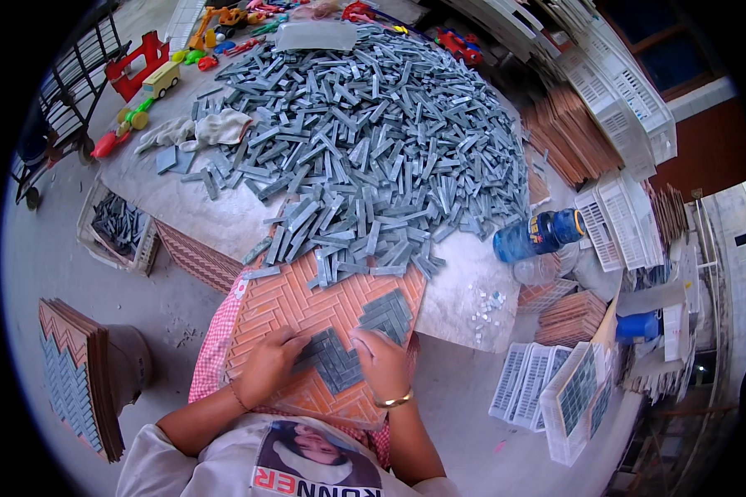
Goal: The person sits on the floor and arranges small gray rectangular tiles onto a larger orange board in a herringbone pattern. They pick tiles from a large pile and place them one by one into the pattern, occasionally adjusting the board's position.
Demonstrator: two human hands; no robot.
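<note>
On my lap rests an orange-brown moulded tray (pixel 265 302) with herringbone slots, its far end under the edge of a pile. Grey stone tile strips (pixel 340 364) fill slots in its middle, and another filled patch (pixel 388 315) lies toward its right edge. My left hand (pixel 265 364) is closed over the tray, fingertips at the left end of the middle strips. My right hand (pixel 381 364), with a gold bracelet, is closed between the two patches. Whatever the fingers pinch is hidden. Beyond the tray spreads a big heap of loose grey strips (pixel 381 141) on the table.
White gloves (pixel 199 131) and toys (pixel 162 80) lie left of the heap. At right stand a blue bottle (pixel 539 234), small white chips (pixel 491 303) and white crates (pixel 530 385). Stacked trays (pixel 79 373) and a crate of dark strips (pixel 120 224) are at left.
</note>
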